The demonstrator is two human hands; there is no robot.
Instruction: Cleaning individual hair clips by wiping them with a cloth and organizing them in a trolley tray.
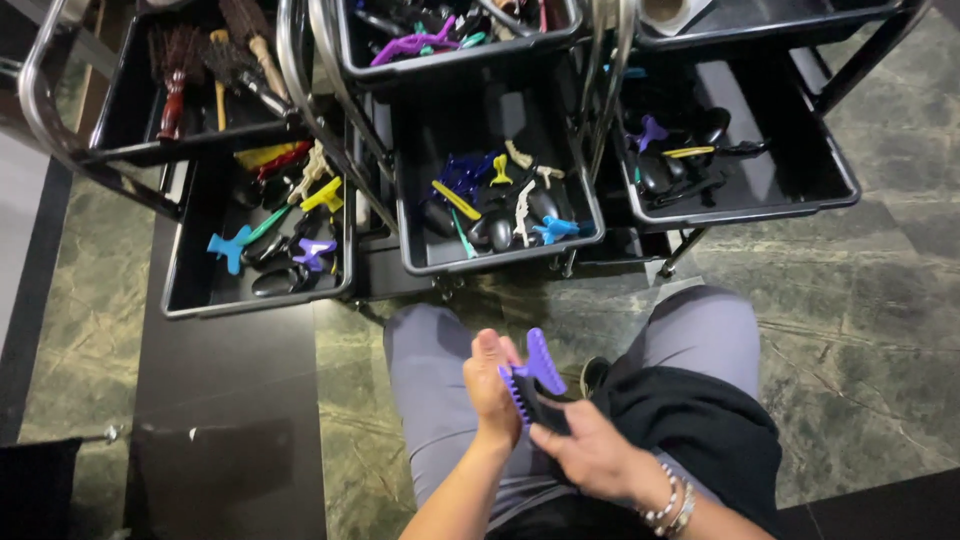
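Black trays (420, 262) hold coloured clips (232, 247) and brushes (178, 70).

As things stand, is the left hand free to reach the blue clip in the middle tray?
Probably not right away: the left hand is gripping a purple clip together with the right hand. Nothing covers the blue clip in the open middle tray.

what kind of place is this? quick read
Most likely a hair salon workstation. Black trolley trays hold many coloured sectioning clips, and round hairbrushes lie in the upper left tray. The left hand and right hand hold a purple clip over the lap.
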